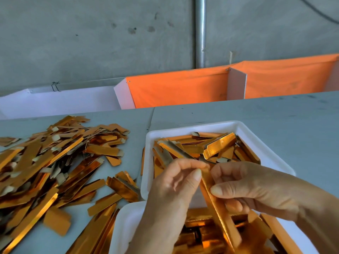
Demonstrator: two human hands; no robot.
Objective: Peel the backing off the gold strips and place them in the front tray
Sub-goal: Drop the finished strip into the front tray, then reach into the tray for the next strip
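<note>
White plastic front tray (280,158), centre right of frame, lies just beyond both hands. Gold strip (218,208) runs from lower right up to centre. Right hand (253,187) pinches its middle; left hand (176,182) pinches the top end, nearest the tray.

The near tray (122,222) is cut off by the bottom edge at six o'clock, and both hands cover much of what lies in it. The loose pile of gold strips (45,162) runs out past the left edge at nine o'clock. The left hand (172,195) hides the far tray's (201,125) near rim. The upper end of the held strip (218,206) is blurred between the fingertips, so any backing there cannot be told. The right hand (256,189) runs off at four o'clock.
</note>
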